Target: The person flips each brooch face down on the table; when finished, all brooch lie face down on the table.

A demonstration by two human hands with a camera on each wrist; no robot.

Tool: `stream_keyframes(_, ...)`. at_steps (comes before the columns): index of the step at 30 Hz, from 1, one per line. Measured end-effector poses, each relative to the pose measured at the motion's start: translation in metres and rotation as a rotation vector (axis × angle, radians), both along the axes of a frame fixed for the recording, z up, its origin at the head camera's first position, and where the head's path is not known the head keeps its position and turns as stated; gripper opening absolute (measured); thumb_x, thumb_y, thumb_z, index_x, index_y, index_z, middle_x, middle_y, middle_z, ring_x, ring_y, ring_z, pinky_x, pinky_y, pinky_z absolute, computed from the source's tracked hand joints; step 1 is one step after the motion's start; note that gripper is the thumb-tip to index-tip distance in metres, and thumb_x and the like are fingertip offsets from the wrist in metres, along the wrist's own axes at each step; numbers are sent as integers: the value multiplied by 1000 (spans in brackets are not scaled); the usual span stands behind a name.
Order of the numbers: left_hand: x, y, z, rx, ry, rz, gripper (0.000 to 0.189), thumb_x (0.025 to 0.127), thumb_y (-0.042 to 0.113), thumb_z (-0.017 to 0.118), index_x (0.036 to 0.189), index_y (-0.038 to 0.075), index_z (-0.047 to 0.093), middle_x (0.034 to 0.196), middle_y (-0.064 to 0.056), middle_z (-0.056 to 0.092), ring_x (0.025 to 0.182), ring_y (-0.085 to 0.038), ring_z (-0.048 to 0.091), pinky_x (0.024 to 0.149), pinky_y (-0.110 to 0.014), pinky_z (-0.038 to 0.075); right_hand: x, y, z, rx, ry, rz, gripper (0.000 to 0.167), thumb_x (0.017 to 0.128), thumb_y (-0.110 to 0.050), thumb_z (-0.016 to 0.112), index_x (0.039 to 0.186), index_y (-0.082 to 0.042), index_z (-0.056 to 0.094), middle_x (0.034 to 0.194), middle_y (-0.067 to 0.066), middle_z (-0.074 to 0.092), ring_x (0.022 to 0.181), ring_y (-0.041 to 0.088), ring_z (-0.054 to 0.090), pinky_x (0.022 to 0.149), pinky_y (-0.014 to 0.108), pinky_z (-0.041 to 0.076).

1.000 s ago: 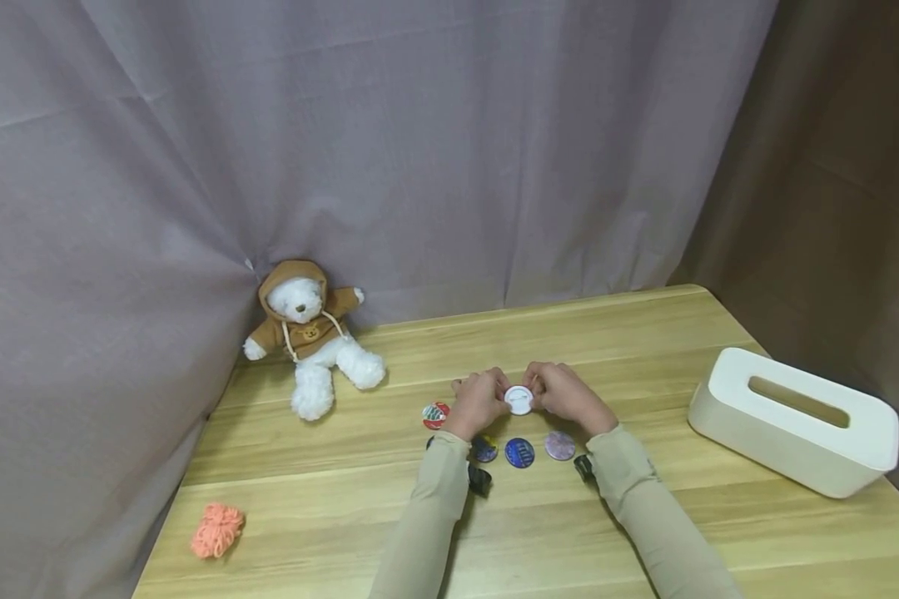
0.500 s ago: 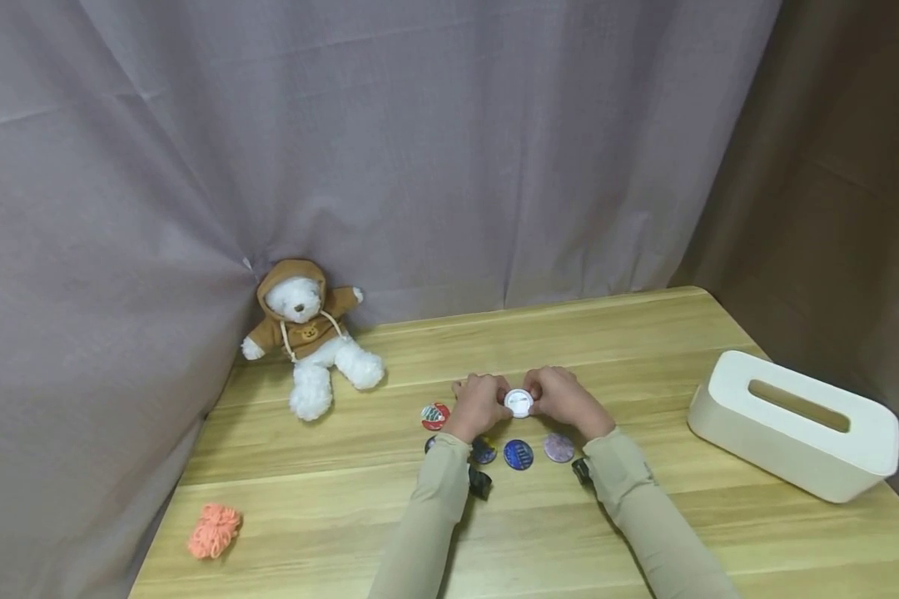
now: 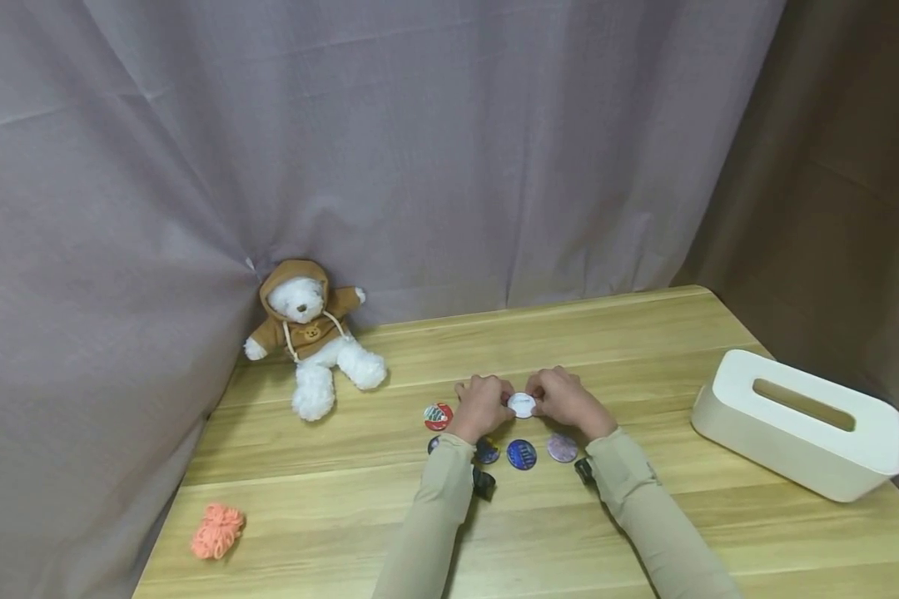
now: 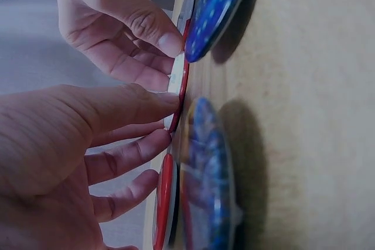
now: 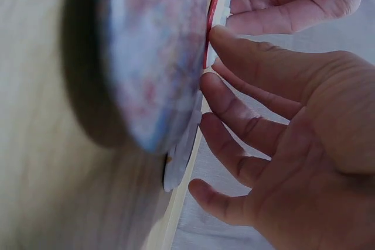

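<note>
Between both hands is a round pin badge [image 3: 522, 405], its white back and pin facing up toward the head camera. A red edge shows on this badge in both wrist views. My left hand [image 3: 483, 407] pinches its left rim with thumb and fingers. On the opposite rim, my right hand [image 3: 567, 399] pinches it the same way. A red badge [image 3: 438, 416] lies just left of the left hand. Nearer the person lie a dark blue-and-yellow badge [image 3: 487, 450], a blue badge [image 3: 522, 454] and a pale purple badge [image 3: 563, 448]. Another dark badge [image 3: 434, 444] is partly hidden by the left sleeve.
A white teddy bear [image 3: 313, 333] in a brown hoodie sits at the back left against the curtain [image 3: 449, 166]. Coral yarn [image 3: 218, 531] lies at the front left. A cream tissue box [image 3: 794, 433] stands on the right of the wooden table [image 3: 539, 541].
The held badge has tipped, so its white back looks flatter to the head camera. Both hands still pinch it in nearly the same place. The other things have not moved.
</note>
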State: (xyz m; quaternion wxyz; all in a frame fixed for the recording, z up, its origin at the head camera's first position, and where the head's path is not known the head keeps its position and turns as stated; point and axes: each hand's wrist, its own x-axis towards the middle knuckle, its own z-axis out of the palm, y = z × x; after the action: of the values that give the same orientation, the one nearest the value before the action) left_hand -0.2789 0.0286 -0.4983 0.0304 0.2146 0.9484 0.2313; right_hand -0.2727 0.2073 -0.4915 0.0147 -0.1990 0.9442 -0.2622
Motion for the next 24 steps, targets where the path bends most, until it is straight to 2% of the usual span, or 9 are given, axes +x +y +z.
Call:
stream_keyframes(6, 1, -2, 3, 31, -11, -8, 18, 78, 15, 85, 94, 14, 77, 89, 3, 72, 94, -26, 56, 86, -49, 32, 0, 1, 1, -14, -5, -13, 19, 73, 0, 81, 91, -5, 74, 85, 3, 72, 82, 25, 61, 78, 50, 41)
stream_keyframes(13, 0, -6, 4, 96, -30, -27, 21, 78, 14, 84, 98, 13, 76, 93, 2, 72, 93, -23, 55, 84, -46, 31, -1, 0, 2, -83, -14, 1, 20, 76, 5, 75, 94, -2, 72, 87, 6, 72, 84, 25, 64, 84, 52, 47)
stream_keyframes(18, 0, -10, 5, 130, -48, -29, 31, 77, 14, 84, 106, 12, 75, 96, 2, 72, 93, -21, 54, 89, -46, 31, 2, -2, 6, -143, -52, -2, 20, 80, 7, 72, 99, 2, 71, 94, 13, 73, 90, 30, 67, 88, 51, 51)
stream_keyframes(24, 1, -16, 6, 154, -77, -32, 46, 76, 15, 85, 119, 14, 71, 112, 2, 71, 104, -21, 55, 100, -48, 29, 3, -6, 10, -207, -72, 14, 21, 84, 8, 69, 106, 6, 69, 104, 21, 71, 101, 40, 68, 91, 51, 52)
